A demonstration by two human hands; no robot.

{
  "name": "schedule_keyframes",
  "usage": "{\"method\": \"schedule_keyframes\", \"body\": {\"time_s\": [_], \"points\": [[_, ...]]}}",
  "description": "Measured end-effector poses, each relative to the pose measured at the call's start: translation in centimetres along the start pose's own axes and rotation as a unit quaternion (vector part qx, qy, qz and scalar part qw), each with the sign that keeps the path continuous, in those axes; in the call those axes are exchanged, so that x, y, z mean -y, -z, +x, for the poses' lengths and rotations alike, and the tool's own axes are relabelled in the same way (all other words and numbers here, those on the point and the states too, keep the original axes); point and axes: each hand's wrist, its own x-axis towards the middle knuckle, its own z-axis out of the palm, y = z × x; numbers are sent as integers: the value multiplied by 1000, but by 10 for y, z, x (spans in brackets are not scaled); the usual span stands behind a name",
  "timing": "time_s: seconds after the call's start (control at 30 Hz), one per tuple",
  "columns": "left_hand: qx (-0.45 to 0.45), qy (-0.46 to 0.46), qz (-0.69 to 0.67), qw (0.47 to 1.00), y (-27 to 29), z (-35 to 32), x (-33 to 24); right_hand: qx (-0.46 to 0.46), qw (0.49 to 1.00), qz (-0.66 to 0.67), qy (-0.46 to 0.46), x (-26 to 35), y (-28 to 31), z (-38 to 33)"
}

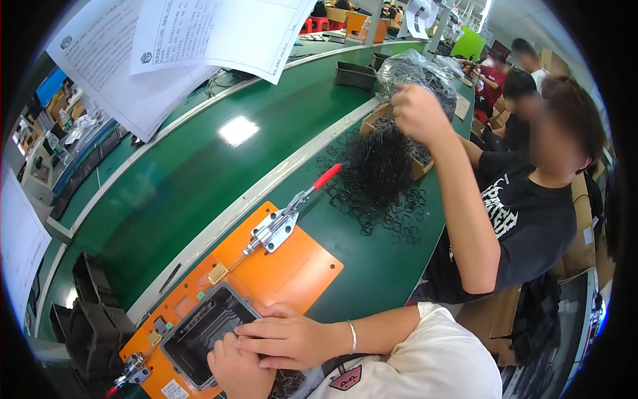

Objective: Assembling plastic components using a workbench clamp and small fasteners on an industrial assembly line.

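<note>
Both hands, left (236, 369) and right (289, 341), pressed open-fingered on grey housing (207, 332) at tabletop's (372, 266) near edge; unclamped, it might shift.

Both hands rest on a dark grey rectangular housing (206, 327) seated in an orange fixture plate (292, 263): the right hand (289, 340) lies flat over its near edge, the left hand (236, 367) curled just below it. A red-handled toggle clamp (282, 223) stands open on the plate. Beside, a co-worker's raised hand (417, 112) lifts a tangle of black rings (377, 166) above a cardboard box (420, 166).
</note>
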Motion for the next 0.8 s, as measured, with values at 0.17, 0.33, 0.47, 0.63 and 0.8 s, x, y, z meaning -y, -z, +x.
{"method": "schedule_keyframes", "body": {"time_s": [0.17,0.33,0.47,0.63,0.8], "points": [[6,0,-1,1000,0,1,-1,-10,1000,5,4,-1,0,-2],[10,14,-8,1000,0,0,-1,-44,998,26,36,-4,-1,0],[13,2,-13,1000,2,2,-3,-65,994,48,70,-6,8,4],[35,19,15,999,13,5,-12,-222,955,-176,-83,-13,71,-38],[-7,-30,74,997,20,13,-11,-171,743,-460,-455,-53,130,-111]]}}
